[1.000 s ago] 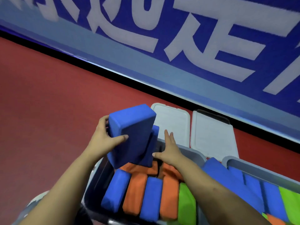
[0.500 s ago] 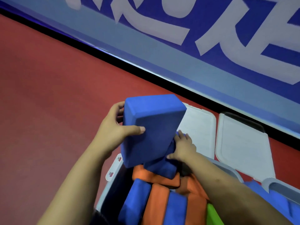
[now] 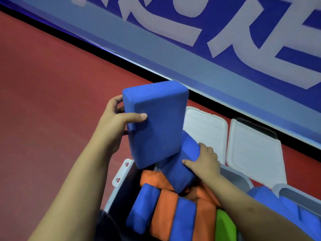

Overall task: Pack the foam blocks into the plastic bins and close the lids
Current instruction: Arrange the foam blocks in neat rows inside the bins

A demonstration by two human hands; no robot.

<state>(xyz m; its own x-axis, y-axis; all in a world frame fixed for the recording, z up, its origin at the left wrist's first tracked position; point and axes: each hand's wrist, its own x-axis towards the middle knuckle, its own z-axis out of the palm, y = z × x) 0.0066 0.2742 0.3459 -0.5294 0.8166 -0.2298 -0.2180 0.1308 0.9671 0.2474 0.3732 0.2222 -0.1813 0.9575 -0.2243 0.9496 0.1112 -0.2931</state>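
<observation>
Our left hand gripped one blue foam block, our right hand another (light, squashy, we judged); broad faces gave easiest hold.

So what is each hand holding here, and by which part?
Left hand grips the big blue block by its left edge; right hand grips a second blue block around its middle.

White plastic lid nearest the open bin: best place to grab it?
Judging by its pose, the white plastic lid lies flat on the red floor beyond the grey plastic bin. Hook fingers under its near rim, reaching over the bin; a top pinch has nothing to hold.
</observation>
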